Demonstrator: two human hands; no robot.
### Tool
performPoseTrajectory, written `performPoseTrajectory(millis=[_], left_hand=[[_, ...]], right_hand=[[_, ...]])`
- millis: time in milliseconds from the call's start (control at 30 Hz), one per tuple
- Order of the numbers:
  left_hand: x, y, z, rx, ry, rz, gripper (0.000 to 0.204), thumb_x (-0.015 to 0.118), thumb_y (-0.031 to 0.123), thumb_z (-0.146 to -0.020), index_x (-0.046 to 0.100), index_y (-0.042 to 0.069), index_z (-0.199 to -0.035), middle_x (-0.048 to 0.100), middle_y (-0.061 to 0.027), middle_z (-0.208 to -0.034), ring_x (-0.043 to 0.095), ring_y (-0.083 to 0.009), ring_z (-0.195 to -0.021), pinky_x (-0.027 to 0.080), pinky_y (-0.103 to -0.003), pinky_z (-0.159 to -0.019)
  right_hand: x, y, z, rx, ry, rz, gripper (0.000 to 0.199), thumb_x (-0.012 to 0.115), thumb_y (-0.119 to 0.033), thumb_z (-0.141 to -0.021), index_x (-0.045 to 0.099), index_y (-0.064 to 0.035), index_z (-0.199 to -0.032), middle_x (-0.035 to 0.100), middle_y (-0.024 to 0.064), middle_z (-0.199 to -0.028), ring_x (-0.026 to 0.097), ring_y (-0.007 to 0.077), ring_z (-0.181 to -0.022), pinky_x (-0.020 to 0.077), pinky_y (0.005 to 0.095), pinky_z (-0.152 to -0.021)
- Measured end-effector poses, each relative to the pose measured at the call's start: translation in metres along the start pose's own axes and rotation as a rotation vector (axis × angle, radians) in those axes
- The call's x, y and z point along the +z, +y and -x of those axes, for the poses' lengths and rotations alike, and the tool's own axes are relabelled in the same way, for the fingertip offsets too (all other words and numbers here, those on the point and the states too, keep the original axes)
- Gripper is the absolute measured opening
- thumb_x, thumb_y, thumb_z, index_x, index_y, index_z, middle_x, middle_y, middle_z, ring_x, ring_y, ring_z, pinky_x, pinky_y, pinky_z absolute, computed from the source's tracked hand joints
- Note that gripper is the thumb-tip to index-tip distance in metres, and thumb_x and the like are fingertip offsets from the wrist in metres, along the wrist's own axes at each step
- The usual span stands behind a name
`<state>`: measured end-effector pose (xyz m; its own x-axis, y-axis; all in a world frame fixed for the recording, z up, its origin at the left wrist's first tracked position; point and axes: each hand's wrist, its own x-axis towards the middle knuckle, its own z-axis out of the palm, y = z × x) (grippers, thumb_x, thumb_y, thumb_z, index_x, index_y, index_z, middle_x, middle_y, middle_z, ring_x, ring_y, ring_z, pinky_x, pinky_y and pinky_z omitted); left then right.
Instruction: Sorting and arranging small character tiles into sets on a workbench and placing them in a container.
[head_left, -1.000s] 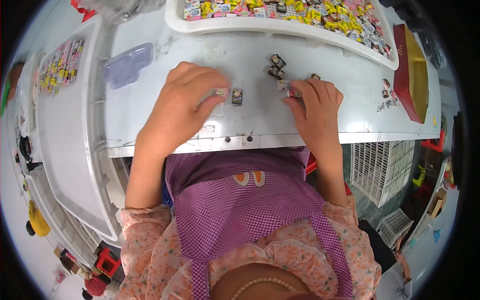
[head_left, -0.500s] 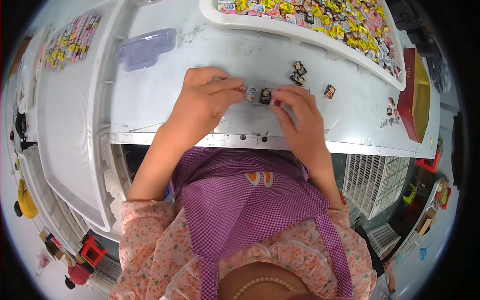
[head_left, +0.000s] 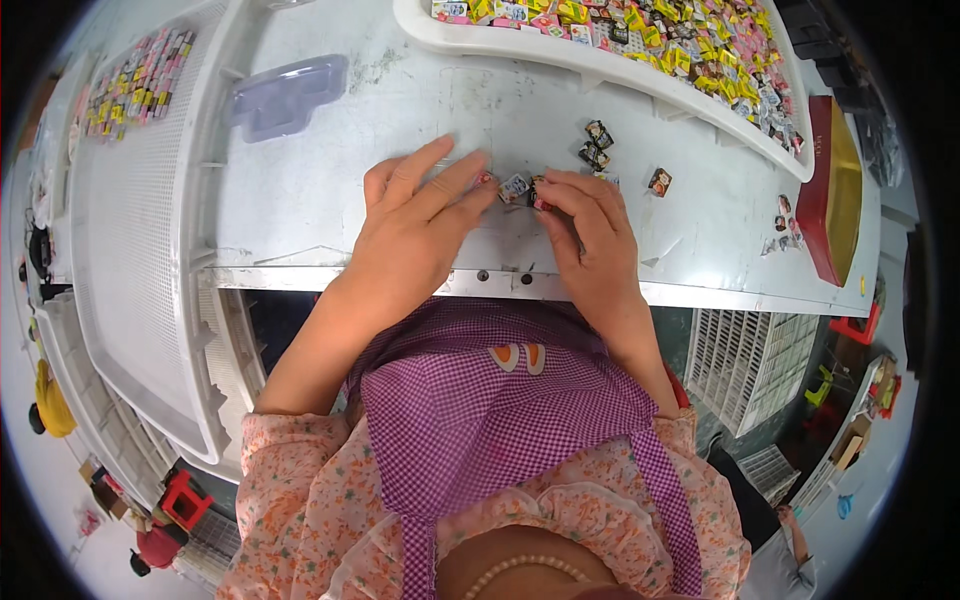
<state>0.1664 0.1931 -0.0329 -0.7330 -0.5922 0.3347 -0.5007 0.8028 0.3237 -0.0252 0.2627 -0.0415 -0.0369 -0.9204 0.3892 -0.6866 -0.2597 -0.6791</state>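
Observation:
A short row of small wrapped candies lies on the white table between my hands. My left hand (head_left: 415,215) has its fingers stretched and spread, with the fingertips against a pink candy (head_left: 485,179) at the row's left end. A white-and-blue candy (head_left: 514,188) sits in the gap between the hands. My right hand (head_left: 592,215) pinches the row's right end, its thumb and fingers on a dark candy (head_left: 537,190) with some pink showing beside it. Fingers partly cover these pieces. Behind the right hand's knuckles another pale candy (head_left: 608,178) peeks out.
Dark candies (head_left: 595,145) and a brown one (head_left: 660,181) lie beyond my right hand. A white tray (head_left: 570,66) heaped with candies stands at the back. Left are a clear plastic insert (head_left: 288,98) and a mesh tray (head_left: 135,250); right, a red-and-gold box (head_left: 835,190).
My left hand's fingers have spread from a bunched pinch. The white-and-blue candy has shifted right, up against the dark one. My right hand has moved slightly left.

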Motion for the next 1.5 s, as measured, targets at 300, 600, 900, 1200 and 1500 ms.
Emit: performPoseTrajectory(millis=[300, 600, 900, 1200, 1500], left_hand=[[-0.001, -0.001, 0.002, -0.026, -0.045, 0.154, 0.032, 0.07, 0.013, -0.071, 0.065, 0.005, -0.102, 0.056, -0.003, -0.117, 0.042, -0.0227, -0.115, 0.031, -0.038, -0.094], [-0.001, -0.003, 0.003, 0.019, -0.02, 0.186, 0.036, 0.07, 0.012, -0.069, 0.065, 0.003, -0.104, 0.058, -0.0042, -0.119, 0.046, -0.0219, -0.113, 0.032, -0.037, -0.095], [0.001, -0.005, 0.007, 0.002, 0.062, 0.244, 0.03, 0.07, 0.009, -0.068, 0.065, 0.004, -0.097, 0.06, -0.0032, -0.104, 0.049, -0.0209, -0.098, 0.034, -0.036, -0.088], [-0.001, -0.002, 0.005, 0.048, 0.032, 0.219, 0.028, 0.07, 0.01, -0.068, 0.066, 0.002, -0.094, 0.061, -0.0033, -0.104, 0.049, -0.0201, -0.098, 0.033, -0.036, -0.088], [-0.011, -0.015, 0.01, -0.147, 0.213, 0.344, 0.023, 0.067, 0.005, -0.074, 0.065, 0.004, -0.097, 0.064, -0.0064, -0.101, 0.054, -0.0234, -0.099, 0.037, -0.035, -0.088]], right_hand=[[-0.015, -0.018, -0.007, -0.009, -0.204, 0.274, 0.034, 0.058, 0.006, -0.07, 0.061, -0.0033, -0.103, 0.047, 0.0118, -0.097, 0.047, 0.0301, -0.089, 0.0426, 0.0377, -0.078], [-0.009, -0.017, -0.01, -0.019, -0.209, 0.295, 0.037, 0.058, 0.005, -0.07, 0.06, -0.0031, -0.107, 0.047, 0.0123, -0.096, 0.047, 0.0309, -0.087, 0.0422, 0.0392, -0.077], [-0.009, -0.009, -0.003, -0.041, -0.115, 0.231, 0.031, 0.059, 0.005, -0.073, 0.058, -0.0018, -0.103, 0.051, 0.0129, -0.097, 0.05, 0.0322, -0.086, 0.0432, 0.0399, -0.076], [-0.012, -0.01, -0.003, -0.012, -0.114, 0.129, 0.027, 0.061, 0.004, -0.075, 0.058, -0.0022, -0.101, 0.053, 0.0119, -0.1, 0.052, 0.031, -0.088, 0.0442, 0.0379, -0.077], [0.002, -0.023, -0.027, -0.094, -0.133, 0.03, 0.027, 0.063, 0.002, -0.075, 0.06, -0.0057, -0.1, 0.057, 0.0092, -0.103, 0.054, 0.0275, -0.092, 0.0444, 0.0353, -0.085]])
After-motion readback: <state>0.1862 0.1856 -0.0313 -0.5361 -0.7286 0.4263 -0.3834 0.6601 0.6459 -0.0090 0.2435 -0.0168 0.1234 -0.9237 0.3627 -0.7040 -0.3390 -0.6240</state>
